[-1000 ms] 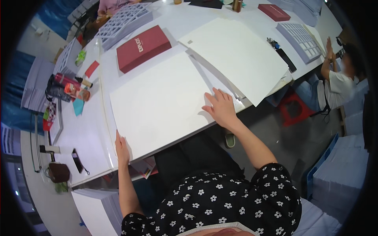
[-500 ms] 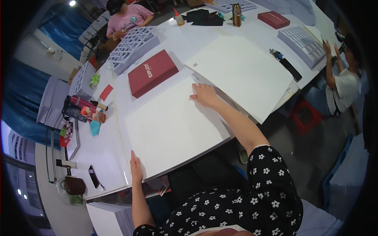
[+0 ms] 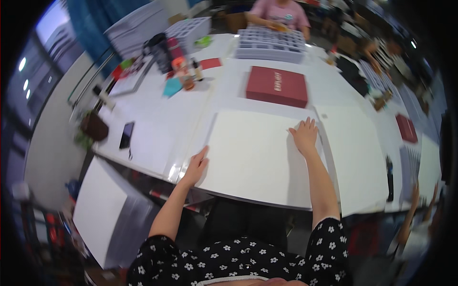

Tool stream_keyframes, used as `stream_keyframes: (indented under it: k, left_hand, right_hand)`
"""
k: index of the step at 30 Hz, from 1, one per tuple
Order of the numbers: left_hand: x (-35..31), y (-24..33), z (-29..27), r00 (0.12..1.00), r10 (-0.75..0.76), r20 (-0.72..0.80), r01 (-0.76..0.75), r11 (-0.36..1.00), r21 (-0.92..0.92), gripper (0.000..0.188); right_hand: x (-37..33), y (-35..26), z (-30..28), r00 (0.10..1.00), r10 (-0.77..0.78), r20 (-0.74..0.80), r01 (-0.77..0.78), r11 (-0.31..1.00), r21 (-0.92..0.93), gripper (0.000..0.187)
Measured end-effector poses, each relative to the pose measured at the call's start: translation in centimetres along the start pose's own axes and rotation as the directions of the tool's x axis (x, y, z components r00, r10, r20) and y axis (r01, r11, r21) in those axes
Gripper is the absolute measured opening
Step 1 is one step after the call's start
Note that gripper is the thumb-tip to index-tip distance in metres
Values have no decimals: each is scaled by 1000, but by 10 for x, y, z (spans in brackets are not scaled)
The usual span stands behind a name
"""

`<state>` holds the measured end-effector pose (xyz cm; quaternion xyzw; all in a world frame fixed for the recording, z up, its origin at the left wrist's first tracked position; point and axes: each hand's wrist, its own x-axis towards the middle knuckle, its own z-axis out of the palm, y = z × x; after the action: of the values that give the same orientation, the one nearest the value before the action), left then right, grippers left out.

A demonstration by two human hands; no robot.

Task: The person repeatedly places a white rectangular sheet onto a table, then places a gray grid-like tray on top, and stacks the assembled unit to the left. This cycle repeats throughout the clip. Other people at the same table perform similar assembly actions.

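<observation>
Student: Where does the worked piece lie, and how are the hands placed?

Instructor: The large, smooth, white rectangular board [image 3: 253, 159] lies flat on the broad, white-topped table [image 3: 152, 143], directly before the person, its near side close to the table's front edge. Whether it is one layer or several cannot be told. The left hand [image 3: 194, 168] is at its left side, fingers extended and close together; whether thumb and fingers pinch the edge cannot be told. The right hand [image 3: 304, 137] is spread wide, palm down, on the far right part, gripping nothing.

Student: What surrounds the board?

Instructor: A closed, dark-red rectangular box [image 3: 276, 86] sits just beyond its far edge. A second large, thin, white sheet [image 3: 355, 159] lies just beside it on the right. A dark, slim mobile phone [image 3: 126, 135] lies well apart on the left.

Student: How is the board best steadied?

Instructor: In my judgement, the left fingers serve best as a straight fence along the side, and the right hand should press lightly with flat fingers, since fingertip pressure could dent or smudge the pale face. Uneven pushing might skew the board or ride it onto the neighbouring sheet.
</observation>
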<state>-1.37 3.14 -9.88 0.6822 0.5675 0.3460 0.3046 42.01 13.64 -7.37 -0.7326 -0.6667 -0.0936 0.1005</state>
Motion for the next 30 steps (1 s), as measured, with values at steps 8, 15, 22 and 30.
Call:
stream_keyframes:
  k: [8, 15, 22, 30]
  left_hand:
    - [-7, 0, -1, 995, -92, 45, 97, 987, -127, 57]
    - [-10, -2, 2, 998, -41, -47, 36, 992, -117, 56]
    - [-9, -13, 4, 993, -105, -47, 100, 990, -104, 54]
    - [-2, -34, 16, 997, -15, -73, 7, 994, -111, 52]
  right_hand:
    - [29, -153, 13, 938, -337, 80, 320, 932, 171, 62]
    - [42, -232, 11, 878, -471, 79, 454, 875, 170, 59]
    - [-42, -228, -16, 752, -659, 6, 644, 736, 210, 58]
    - [-162, -129, -87, 617, -778, 115, 694, 607, 388, 59]
